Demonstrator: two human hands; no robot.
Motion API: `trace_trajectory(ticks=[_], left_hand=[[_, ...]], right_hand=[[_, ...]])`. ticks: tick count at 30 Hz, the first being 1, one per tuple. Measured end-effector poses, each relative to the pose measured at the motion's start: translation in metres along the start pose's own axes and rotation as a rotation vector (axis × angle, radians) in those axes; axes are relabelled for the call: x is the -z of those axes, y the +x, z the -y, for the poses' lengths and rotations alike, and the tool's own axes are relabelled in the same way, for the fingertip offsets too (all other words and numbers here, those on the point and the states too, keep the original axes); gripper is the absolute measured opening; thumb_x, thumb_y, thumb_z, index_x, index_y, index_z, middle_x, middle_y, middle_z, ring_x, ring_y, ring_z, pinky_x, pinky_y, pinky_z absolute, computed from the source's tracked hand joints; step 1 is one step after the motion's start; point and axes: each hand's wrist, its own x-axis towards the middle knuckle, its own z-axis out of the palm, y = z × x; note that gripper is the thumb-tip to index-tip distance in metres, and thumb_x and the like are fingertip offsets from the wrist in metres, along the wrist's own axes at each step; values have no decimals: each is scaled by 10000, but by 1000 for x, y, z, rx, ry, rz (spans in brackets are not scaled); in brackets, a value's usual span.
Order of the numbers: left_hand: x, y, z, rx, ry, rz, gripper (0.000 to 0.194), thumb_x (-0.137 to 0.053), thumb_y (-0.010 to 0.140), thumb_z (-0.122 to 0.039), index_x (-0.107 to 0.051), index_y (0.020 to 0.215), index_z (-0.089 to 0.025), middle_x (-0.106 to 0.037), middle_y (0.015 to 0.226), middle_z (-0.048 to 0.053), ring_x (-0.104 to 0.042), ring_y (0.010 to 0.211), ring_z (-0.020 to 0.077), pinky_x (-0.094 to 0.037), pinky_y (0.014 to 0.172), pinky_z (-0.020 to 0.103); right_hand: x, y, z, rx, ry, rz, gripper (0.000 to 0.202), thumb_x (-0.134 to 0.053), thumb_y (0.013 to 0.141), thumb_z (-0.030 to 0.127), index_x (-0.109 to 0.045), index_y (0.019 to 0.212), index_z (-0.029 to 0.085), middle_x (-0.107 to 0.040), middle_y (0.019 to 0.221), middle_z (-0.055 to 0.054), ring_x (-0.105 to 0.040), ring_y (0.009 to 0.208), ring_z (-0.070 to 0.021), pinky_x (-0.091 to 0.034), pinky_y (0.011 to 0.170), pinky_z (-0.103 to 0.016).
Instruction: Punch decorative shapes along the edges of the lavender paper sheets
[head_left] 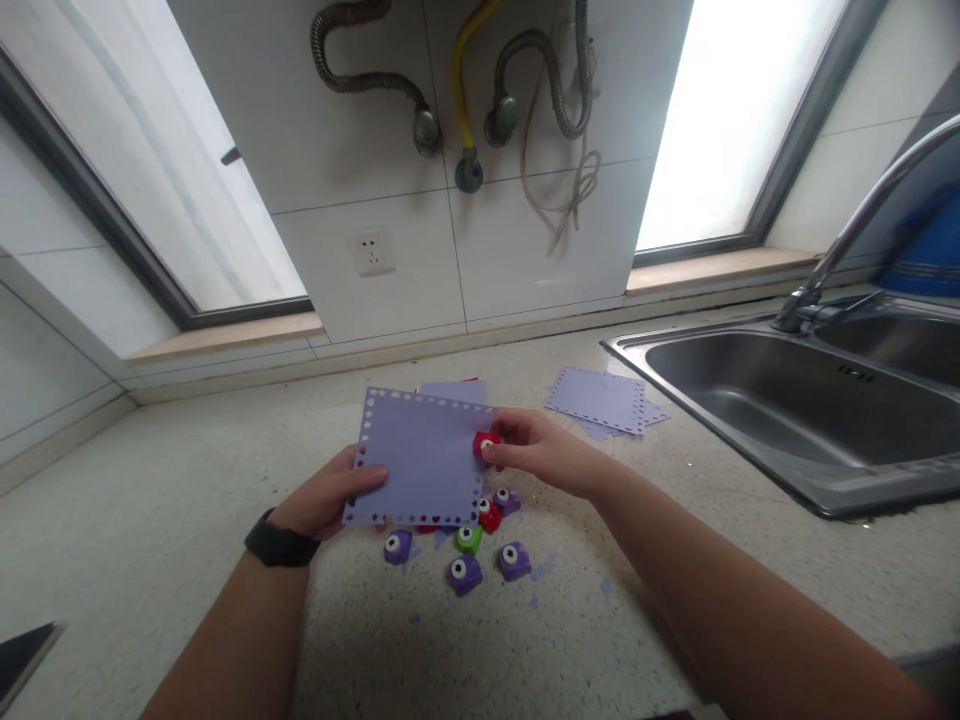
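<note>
A purple paper sheet (424,460) with small shapes cut along its edges is raised over the counter. My left hand (330,492) grips its left side, thumb on top. At the right edge of the sheet, my right hand (544,452) pinches a red craft punch (485,445). Below the sheet lie a green punch (469,539), another red punch (490,515) and several purple punches, one of them (514,560) nearest my right forearm. Small purple paper bits are scattered around them. The sheet partly hides further items beneath it.
Punched purple sheets (598,399) lie in a loose pile at the right, beside the steel sink (757,400) with its faucet (847,240). More purple paper (454,391) lies behind the held sheet. Hoses and a socket (372,252) are on the tiled wall.
</note>
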Motion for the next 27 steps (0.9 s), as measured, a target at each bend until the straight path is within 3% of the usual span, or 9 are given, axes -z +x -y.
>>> trace_trajectory(ticks=[6, 9, 12, 16, 21, 27], left_hand=[[-8, 5, 0, 18, 189, -81, 402, -794, 840, -314, -710, 1192, -139, -784, 835, 86, -692, 568, 175, -555, 493, 260], [-11, 10, 3, -33, 189, -102, 367, -786, 848, -303, -724, 1176, -151, -800, 976, 101, -750, 764, 220, -614, 705, 336], [-15, 15, 6, -79, 174, -161, 397, -812, 818, -296, -727, 1181, -159, -793, 1095, 114, -755, 936, 272, -588, 893, 426], [-20, 19, 10, -123, 186, -213, 473, -833, 792, -318, -716, 1223, -163, -785, 1141, 126, -751, 977, 301, -571, 932, 470], [-25, 21, 11, -203, 251, -312, 497, -861, 753, -384, -745, 1189, -176, -787, 1151, 113, -743, 999, 299, -567, 940, 448], [-31, 23, 11, -275, 321, -369, 471, -865, 741, -419, -769, 1134, -177, -783, 1165, 107, -719, 1051, 304, -543, 965, 433]], right_hand=[[-3, 2, 0, -17, 147, -69, 357, -798, 827, 292, -658, 1144, 207, -693, 968, -49, -652, 864, -176, -547, 820, -354], [-2, 3, 0, -35, 207, -125, 365, -825, 801, 291, -665, 1117, 204, -700, 971, -53, -654, 857, -172, -547, 816, -351], [0, 4, -2, 9, 237, -147, 301, -827, 803, 309, -708, 1060, 209, -707, 979, -53, -646, 874, -174, -542, 827, -356], [3, 6, -5, 63, 249, -183, 254, -823, 808, 305, -741, 1037, 234, -714, 1009, -48, -637, 940, -184, -525, 894, -379], [1, 6, -1, 98, 230, -221, 339, -839, 775, 312, -718, 1077, 217, -704, 964, -50, -635, 882, -178, -540, 827, -381], [-2, 5, 2, 252, 103, -274, 365, -840, 746, 230, -685, 1076, 211, -681, 969, -42, -609, 866, -171, -518, 839, -386]])
